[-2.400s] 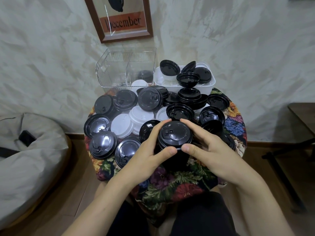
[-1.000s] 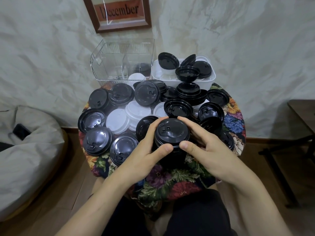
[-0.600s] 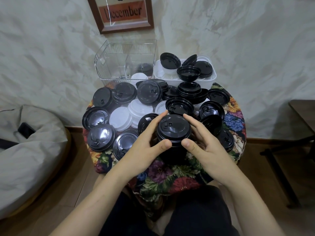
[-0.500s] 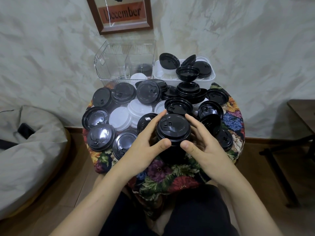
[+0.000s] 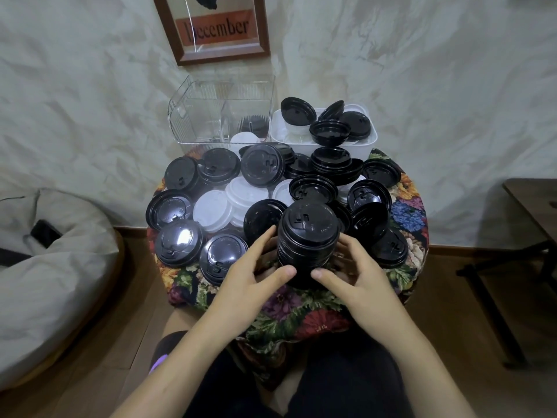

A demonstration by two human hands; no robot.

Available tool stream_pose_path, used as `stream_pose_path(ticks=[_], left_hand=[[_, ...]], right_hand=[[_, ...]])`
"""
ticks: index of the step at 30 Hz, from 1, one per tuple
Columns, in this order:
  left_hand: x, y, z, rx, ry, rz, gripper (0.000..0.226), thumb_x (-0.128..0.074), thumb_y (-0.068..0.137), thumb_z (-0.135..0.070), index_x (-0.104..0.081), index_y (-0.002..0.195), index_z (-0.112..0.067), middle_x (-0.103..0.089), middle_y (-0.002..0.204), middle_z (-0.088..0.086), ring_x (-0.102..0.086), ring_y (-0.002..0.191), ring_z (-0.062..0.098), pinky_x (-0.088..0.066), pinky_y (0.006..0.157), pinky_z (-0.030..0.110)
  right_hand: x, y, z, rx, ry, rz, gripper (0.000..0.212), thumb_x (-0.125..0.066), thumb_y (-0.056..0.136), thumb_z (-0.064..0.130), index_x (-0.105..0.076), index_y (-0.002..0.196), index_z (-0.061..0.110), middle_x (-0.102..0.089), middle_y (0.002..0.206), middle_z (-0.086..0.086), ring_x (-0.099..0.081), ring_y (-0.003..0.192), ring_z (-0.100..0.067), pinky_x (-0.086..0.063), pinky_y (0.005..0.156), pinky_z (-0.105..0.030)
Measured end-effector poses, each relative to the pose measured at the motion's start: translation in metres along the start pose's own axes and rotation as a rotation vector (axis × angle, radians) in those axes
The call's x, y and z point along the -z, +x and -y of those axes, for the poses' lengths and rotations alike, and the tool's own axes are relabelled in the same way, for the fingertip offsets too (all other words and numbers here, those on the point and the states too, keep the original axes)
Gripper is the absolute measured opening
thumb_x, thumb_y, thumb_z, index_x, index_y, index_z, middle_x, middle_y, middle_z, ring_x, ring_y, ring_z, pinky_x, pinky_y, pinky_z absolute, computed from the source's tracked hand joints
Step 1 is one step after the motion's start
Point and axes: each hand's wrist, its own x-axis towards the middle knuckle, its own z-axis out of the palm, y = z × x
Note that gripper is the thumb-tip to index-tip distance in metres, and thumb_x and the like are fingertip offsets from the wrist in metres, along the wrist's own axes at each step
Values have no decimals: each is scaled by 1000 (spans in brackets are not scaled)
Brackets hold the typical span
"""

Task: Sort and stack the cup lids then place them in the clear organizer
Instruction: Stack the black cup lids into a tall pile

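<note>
left hand + right hand: fingers curled round black lid stack | far fingertips and stack bottom hidden | clear organizer: dark lids inside blurry

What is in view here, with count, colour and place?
floral cloth: one, multicoloured, centre, under the lids.
stack of black lids: one, black, near middle of the cloth, between both hands.
loose black lids: many, black, spread over the cloth.
white lids: several, white, left of centre.
clear organizer: one, transparent, back left, a black stack inside.
white bin: one, white, back right, beside the organizer.
framed print: one, brown frame, top centre.
beanbag: one, grey, far left.
side table: one, dark, right edge.
left hand: one, grips the stack's left side.
right hand: one, grips the stack's right side.
</note>
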Motion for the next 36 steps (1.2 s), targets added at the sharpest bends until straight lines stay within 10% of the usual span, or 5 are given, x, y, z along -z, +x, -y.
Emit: stream_pose_path(ticks=[6, 19, 29, 36], left_hand=[[-6, 1, -5, -12, 8, -2, 78, -74, 95, -20, -34, 160, -36, -56, 148, -17, -49, 139, -1, -42, 103, 9], [-2, 5, -18, -34, -5, 10, 87, -64, 82, -80, -20, 155, -63, -45, 156, -26, -40, 145, -4, -33, 123, 47], [-2, 5, -22, -58, -3, 45, 71, -55, 90, -77, -28, 153, -62, -43, 156, -30, -43, 146, 2, -39, 119, 53], [-2, 6, -19, -49, -12, 24, 59, -58, 97, -64, -37, 152, -57, -49, 153, -26, -47, 143, 4, -40, 117, 52]], right_hand=[[-7, 1, 2, 7, 5, -14, 69, -78, 86, 46, -47, 147, 44, -61, 138, 25, -57, 128, 6, -47, 110, -29], [-2, 2, 16, 39, -19, 6, 69, -72, 89, 52, -42, 150, 44, -57, 139, 34, -52, 130, 11, -41, 110, -25], [-1, 2, 20, 64, 23, 12, 74, -71, 91, 47, -35, 156, 45, -55, 145, 30, -49, 138, 5, -41, 117, -35], [7, 1, 27, 61, -154, -31, 77, -64, 82, 79, -34, 150, 60, -56, 140, 35, -52, 132, 8, -44, 115, -43]])
